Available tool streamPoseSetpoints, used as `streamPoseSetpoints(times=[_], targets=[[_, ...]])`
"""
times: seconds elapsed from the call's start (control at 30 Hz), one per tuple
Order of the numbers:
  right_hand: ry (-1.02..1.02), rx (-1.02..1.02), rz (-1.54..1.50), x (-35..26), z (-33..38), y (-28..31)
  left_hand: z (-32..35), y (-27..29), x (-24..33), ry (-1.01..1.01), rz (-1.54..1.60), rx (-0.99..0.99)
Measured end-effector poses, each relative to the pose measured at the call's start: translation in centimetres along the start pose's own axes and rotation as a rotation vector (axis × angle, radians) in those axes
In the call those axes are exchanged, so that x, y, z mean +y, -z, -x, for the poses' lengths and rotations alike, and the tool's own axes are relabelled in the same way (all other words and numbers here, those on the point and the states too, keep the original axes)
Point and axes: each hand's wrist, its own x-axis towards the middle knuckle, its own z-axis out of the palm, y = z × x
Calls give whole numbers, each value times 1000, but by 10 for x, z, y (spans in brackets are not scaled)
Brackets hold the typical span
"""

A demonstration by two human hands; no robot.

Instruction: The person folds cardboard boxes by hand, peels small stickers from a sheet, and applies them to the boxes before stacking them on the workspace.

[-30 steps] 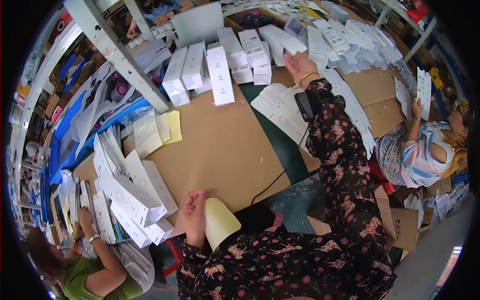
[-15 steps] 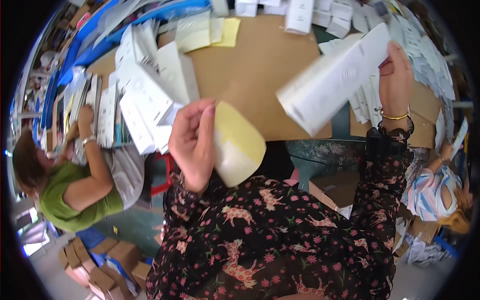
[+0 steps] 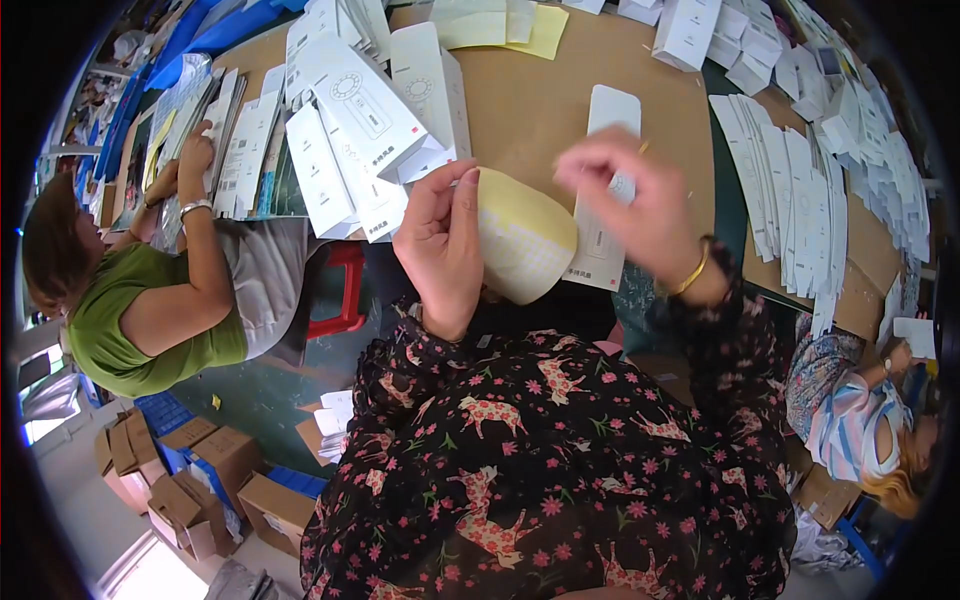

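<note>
My left hand (image 3: pixel 443 245) pinches the upper left corner of a curled yellow sticker sheet (image 3: pixel 525 240), which has rows of small pale pieces on its lower part. To the right of it, my right hand (image 3: pixel 635 205) is smeared by motion, so its fingers cannot be read. Under that hand a flat white carton (image 3: pixel 610 105) lies on the brown cardboard work surface (image 3: pixel 530 110), its lower end beside the sheet. Left of my left hand is a pile of white printed cartons (image 3: pixel 365 110), some of them folded up into boxes.
More yellow sheets (image 3: pixel 545 32) lie at the far edge. Flat white cartons (image 3: pixel 790 200) are fanned out on the right, with formed boxes (image 3: pixel 690 30) beyond. A person in green (image 3: pixel 160 310) works at left, another person in stripes (image 3: pixel 850 420) at right. Brown boxes (image 3: pixel 215 455) stand on the floor.
My right hand has come down and left from the far right, and the white carton it held now lies on the work surface. My left hand still holds the sticker sheet. The whole view has shifted.
</note>
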Motion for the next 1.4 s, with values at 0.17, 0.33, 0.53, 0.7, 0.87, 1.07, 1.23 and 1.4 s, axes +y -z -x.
streamPoseSetpoints(times=[0.17,0.33,0.53,0.7,0.87,1.07,1.23,1.4], targets=[[-46,15,0,-13,25,-42,1,-10,0,-88,-17,-7],[-95,77,-5,-15,30,-44,2,-13,-8,-173,-102,-35],[-24,105,107,-14,29,-44,1,-18,-6,-183,-139,-38],[138,141,276,-9,27,-46,-3,-20,-6,-146,-122,-75],[-133,77,-4,-12,26,-28,-11,-26,0,-111,-104,-108],[-182,201,189,41,9,33,-35,-24,-12,155,-279,-536],[-276,104,155,70,3,40,-48,-53,-35,337,48,-690],[-261,90,202,80,-7,39,-56,-68,-34,514,147,-715]])
